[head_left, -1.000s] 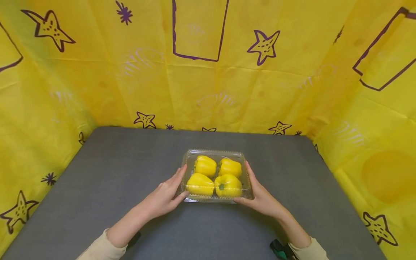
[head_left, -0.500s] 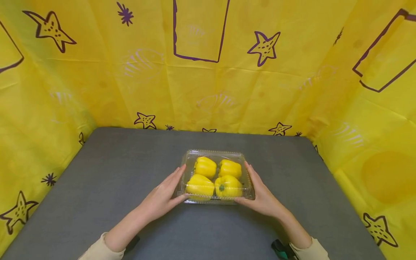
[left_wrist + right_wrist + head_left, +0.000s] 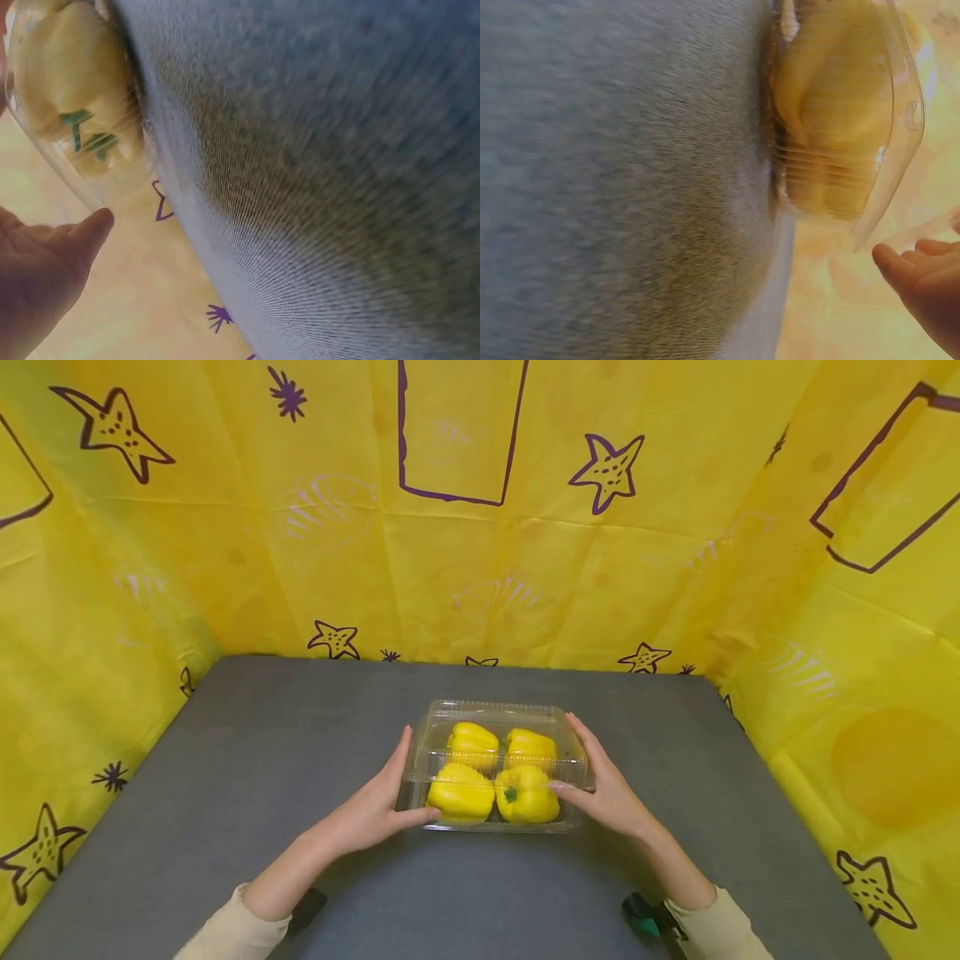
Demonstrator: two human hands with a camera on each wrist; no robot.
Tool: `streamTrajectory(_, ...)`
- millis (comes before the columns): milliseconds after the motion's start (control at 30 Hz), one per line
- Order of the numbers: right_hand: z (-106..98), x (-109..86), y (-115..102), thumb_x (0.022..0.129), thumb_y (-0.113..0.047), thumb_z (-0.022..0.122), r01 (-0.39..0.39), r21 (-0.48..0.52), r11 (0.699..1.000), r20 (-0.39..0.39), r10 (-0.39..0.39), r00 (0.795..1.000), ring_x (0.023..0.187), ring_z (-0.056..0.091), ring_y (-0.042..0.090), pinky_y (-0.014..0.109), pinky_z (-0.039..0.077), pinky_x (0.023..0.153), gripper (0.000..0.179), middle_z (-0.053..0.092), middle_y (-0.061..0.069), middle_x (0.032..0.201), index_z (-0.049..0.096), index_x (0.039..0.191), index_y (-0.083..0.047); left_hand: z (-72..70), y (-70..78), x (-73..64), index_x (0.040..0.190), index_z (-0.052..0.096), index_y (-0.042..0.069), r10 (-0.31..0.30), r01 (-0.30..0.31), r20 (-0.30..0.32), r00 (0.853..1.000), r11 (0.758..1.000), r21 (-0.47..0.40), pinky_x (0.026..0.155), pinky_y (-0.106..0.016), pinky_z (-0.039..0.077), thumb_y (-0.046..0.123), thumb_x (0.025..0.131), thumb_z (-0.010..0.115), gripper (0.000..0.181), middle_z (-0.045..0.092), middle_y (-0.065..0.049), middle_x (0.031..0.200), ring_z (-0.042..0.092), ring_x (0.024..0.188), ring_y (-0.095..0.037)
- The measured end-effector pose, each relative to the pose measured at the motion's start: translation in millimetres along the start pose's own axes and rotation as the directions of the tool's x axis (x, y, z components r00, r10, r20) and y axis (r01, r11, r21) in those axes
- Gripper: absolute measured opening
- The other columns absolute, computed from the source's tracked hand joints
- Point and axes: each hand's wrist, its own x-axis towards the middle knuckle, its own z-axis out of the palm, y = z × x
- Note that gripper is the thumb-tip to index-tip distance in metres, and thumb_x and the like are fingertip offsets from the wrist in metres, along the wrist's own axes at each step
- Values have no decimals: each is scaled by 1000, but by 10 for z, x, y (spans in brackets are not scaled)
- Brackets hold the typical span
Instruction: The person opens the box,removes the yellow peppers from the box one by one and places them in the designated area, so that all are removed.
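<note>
A clear plastic clamshell container sits on the table with several yellow bell peppers in it. Its lid is tilted, the front edge lifted off the base. My right hand holds the lid's right side, thumb at the front edge and fingers along the side. My left hand is at the base's left front corner, thumb on the front rim and straight fingers beside the left wall. In the left wrist view a pepper with green marks shows through the plastic. The right wrist view shows the container's side.
The grey-covered table extends around the container. A yellow cloth backdrop with starfish and fish drawings closes off the back and both sides. Dark wrist straps show near the cream sleeves.
The lid's front edge has risen and swung back, baring the front peppers. My right hand has moved up with it. My left fingers have drawn slightly away from the lid's side.
</note>
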Motion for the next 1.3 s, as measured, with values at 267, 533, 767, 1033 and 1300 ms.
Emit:
streamTrajectory(267,-68,189,2,97,-10,59,-6,182,983,-3,7,1000,138,26,40,63,42,95,74,11,4,162,17,157,-22,-48,-53,134,156,-11,15,61,-63,84,995,998,17,116,-53,15,56,78,75,123,-10,-8,162,0,148,-29)
streamTrajectory(533,-56,463,27,97,-2,53,-6,383,924,-80,40,996,146,13,34,58,15,115,65,17,16,160,21,153,-4,-83,-104,234,157,2,6,77,-108,147,986,970,217,116,-53,14,72,73,68,126,-5,-11,163,-4,149,-27)
streamTrajectory(767,-68,646,71,99,-10,54,-56,403,914,-129,118,985,145,21,31,54,21,115,61,26,15,157,25,153,-6,-66,-91,254,156,7,3,54,-93,161,986,964,248,117,-49,12,75,71,68,127,-1,-11,163,-1,149,-25)
streamTrajectory(1033,-89,802,179,101,-19,55,-66,422,904,-125,130,984,141,29,32,52,25,114,61,31,13,155,25,153,-9,-42,-78,233,157,7,6,8,-54,159,987,957,285,118,-45,10,79,70,64,127,-4,-6,163,-3,148,-19)
streamTrajectory(1300,-106,905,285,102,-18,52,-111,455,884,-97,173,980,139,31,38,55,35,107,59,32,15,154,25,153,-7,-25,-50,191,157,9,7,-3,-42,150,989,954,296,118,-45,11,82,68,62,127,-3,-5,163,-2,149,-20)
